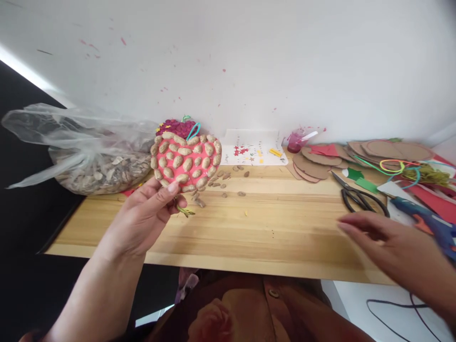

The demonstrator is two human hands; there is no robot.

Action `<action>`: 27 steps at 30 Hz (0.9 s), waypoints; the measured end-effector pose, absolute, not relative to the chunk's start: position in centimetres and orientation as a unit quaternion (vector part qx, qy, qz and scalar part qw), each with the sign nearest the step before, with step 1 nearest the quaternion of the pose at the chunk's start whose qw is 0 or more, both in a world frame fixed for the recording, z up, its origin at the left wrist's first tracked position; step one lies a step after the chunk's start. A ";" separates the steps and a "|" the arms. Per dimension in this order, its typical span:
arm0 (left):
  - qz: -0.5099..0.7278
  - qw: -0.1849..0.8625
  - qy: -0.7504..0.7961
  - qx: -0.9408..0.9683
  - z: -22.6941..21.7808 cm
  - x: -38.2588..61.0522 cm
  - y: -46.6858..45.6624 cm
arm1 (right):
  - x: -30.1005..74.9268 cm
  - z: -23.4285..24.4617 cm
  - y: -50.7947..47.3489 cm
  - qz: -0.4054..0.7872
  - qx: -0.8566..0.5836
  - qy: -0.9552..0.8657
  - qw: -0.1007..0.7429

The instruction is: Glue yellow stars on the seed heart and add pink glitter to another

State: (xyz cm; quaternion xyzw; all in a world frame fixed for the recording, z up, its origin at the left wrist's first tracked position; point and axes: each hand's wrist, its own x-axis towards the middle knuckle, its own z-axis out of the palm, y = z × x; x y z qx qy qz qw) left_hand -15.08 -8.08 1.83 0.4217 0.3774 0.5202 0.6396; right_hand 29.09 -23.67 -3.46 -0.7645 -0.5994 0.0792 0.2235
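Note:
My left hand (146,216) is closed on a red heart-shaped craft piece (187,164), its thumb on the front face near the lower edge. Whole peanuts stud its rim and middle. A light blue cord loop (194,130) shows at the top. Greenish-yellow strands (185,211) poke out below my left fingers; whether they are fixed to the piece I cannot tell. At the right, my right hand (388,251) hovers over the front of the table, fingers loosely bent and apart, holding nothing visible. Black-handled scissors (359,194) lie just beyond it.
A clear plastic bag (103,166) of peanuts or shells stands left. Loose peanuts (224,175) lie mid-table. Behind are a purple-red decorated piece (178,127), a paper with stars (249,152) and a pink cup (296,140). Cardboard cutouts (313,164), cords (395,166) and a blue glue gun (423,218) crowd the right.

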 end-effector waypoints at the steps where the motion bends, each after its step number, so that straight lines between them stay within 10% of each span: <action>1: 0.521 0.635 0.382 0.424 1.5 -15.3 -8.3 | 26.2 -3.0 -21.6 0.120 -0.737 -0.629 0.215; 27: 0.549 0.494 0.550 0.389 2.2 -27.0 -11.0 | 5.4 -0.9 -6.0 0.306 -0.523 -0.767 0.210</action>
